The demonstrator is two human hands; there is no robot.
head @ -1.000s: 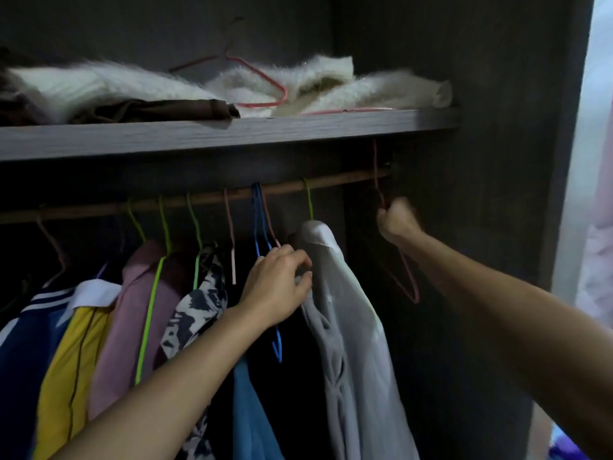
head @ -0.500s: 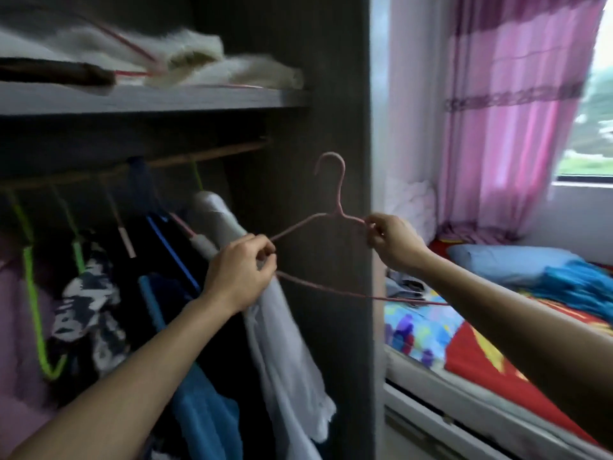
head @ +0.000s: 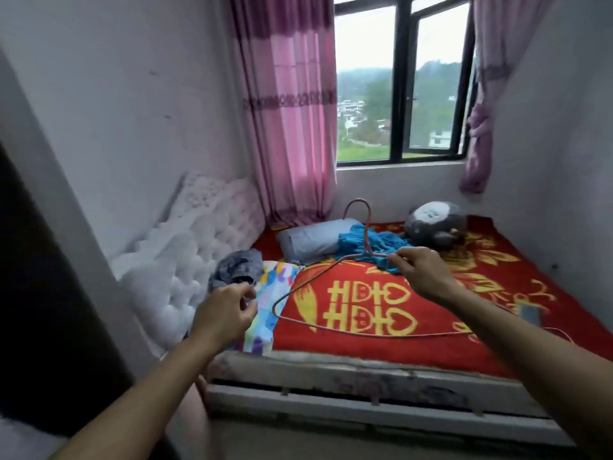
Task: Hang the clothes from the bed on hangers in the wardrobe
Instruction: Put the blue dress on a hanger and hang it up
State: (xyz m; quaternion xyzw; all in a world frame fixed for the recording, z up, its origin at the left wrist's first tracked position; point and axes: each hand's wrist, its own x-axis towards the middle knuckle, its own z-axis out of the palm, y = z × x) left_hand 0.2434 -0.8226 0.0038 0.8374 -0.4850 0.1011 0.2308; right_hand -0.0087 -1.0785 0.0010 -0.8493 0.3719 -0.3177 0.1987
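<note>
At centre right, the right hand (head: 423,272) pinches a pink wire hanger (head: 366,253) by its shoulder above the red blanket (head: 381,353), while the left hand (head: 225,313), lower centre-left, hovers loosely curled, apart from it.

The room in front of me is small, with pale walls (head: 116,94) that take a pinkish cast near the corner. A dark-framed window (head: 403,78) lets in flat daylight; through it I see green slopes and a few buildings. A pink curtain (head: 292,111) hangs straight down to its left, and a paler curtain (head: 481,111) is tied back on the right. Under the window stands the bed (head: 365,403), which fills the space from wall to wall. It has a white tufted headboard (head: 185,260) on my left and a red blanket (head: 497,277) patterned in yellow. A grey pillow (head: 308,242) and a grey plush toy (head: 434,224) lie by the far wall. A strip of floor (head: 298,439) shows below the frame.
</note>
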